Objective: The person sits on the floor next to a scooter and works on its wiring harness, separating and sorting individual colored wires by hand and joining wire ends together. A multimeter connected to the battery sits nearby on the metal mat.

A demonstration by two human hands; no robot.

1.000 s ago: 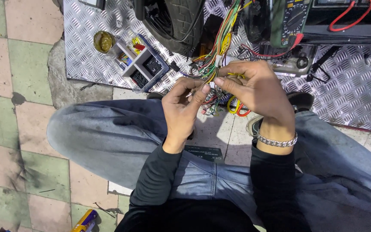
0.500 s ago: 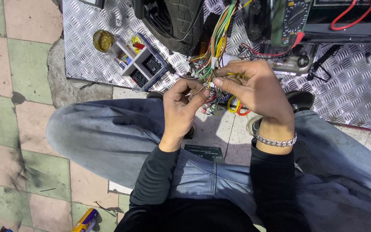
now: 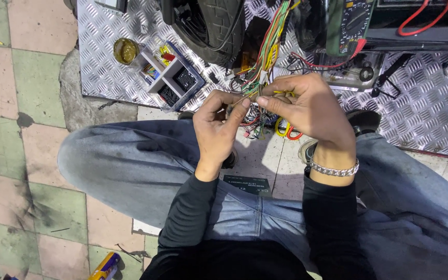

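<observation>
A bundle of coloured wires (image 3: pixel 267 52) hangs down from the machine above and ends in a tangle between my hands. My left hand (image 3: pixel 218 129) pinches the wire ends with thumb and forefinger. My right hand (image 3: pixel 309 111), a silver chain bracelet on its wrist, grips the same bundle from the right side. Both hands meet over the gap between my knees. Loops of yellow and red wire (image 3: pixel 286 129) dangle just below my right hand.
A black tyre (image 3: pixel 213 26) stands on a checker-plate metal sheet (image 3: pixel 105 72). On it sit a small parts tray with compartments (image 3: pixel 169 78), a round tin (image 3: pixel 125 50) and a multimeter with red leads (image 3: pixel 351 23). A small dark green card (image 3: pixel 246 184) lies on my lap.
My hands have stayed at the wire bundle; the fingers of both shifted slightly while working the wire ends. Nothing else moved.
</observation>
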